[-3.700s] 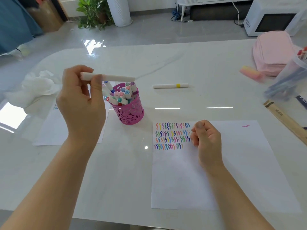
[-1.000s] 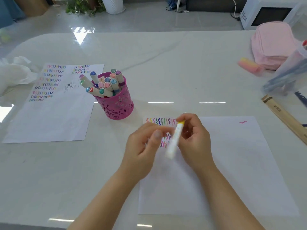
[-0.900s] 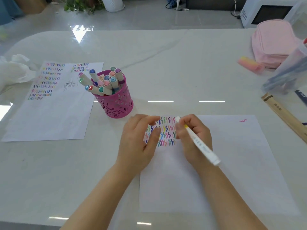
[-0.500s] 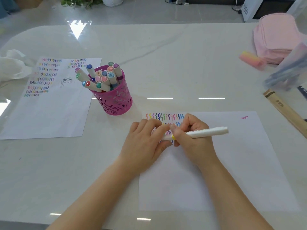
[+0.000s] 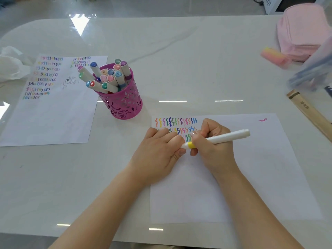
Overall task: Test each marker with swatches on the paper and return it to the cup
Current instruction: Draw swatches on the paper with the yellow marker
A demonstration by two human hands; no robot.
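Note:
A white marker (image 5: 224, 137) with a yellow band lies nearly level over the sheet of paper (image 5: 251, 177). My right hand (image 5: 213, 146) grips its barrel next to the yellow band. My left hand (image 5: 158, 151) pinches the marker's left end, the cap side, between thumb and fingers. Both hands cover part of the rows of coloured squiggle swatches (image 5: 176, 122) at the paper's top left. The pink perforated cup (image 5: 124, 103) stands to the upper left, holding several capped markers (image 5: 107, 76).
A second swatch-covered sheet (image 5: 50, 105) lies left of the cup, with crumpled white tissue (image 5: 10, 65) beyond it. At the right are a pink pouch (image 5: 301, 31), a pink eraser (image 5: 273, 55), a clear container (image 5: 314, 72) and a wooden ruler (image 5: 309, 112).
My left hand dropped a marker by the cup and came to the paper. My right hand picked up the yellow-banded marker, turned it level, and my left hand now pinches its end.

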